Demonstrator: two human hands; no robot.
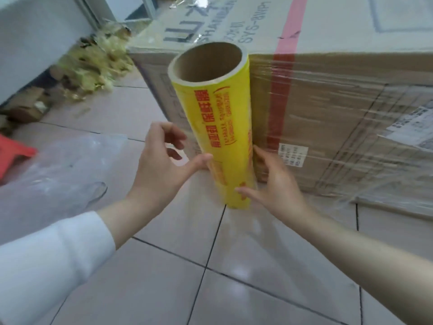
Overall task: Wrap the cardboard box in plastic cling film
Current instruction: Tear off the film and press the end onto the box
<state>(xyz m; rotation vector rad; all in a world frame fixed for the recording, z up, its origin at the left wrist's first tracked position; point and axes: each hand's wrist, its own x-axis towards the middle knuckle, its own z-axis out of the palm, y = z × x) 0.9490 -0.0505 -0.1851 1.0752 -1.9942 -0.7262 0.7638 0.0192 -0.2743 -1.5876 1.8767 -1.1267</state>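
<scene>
A large cardboard box (332,127) stands on the tiled floor, its front face covered with wrinkled clear film and crossed by a red tape strip. A yellow cling film roll (218,118) with red print and a hollow cardboard core stands almost upright against the box's left corner. My left hand (161,158) is at the roll's left side, thumb touching it and fingers spread. My right hand (271,184) cups the roll's lower right, fingers between the roll and the box. Film runs from the roll onto the box.
A clear plastic bag (58,174) lies on the floor at left, beside a red object (11,153). Crumpled yellowish packing scraps (98,64) and small cardboard pieces sit against a white wall at upper left. Grey floor tiles (187,277) fill the foreground.
</scene>
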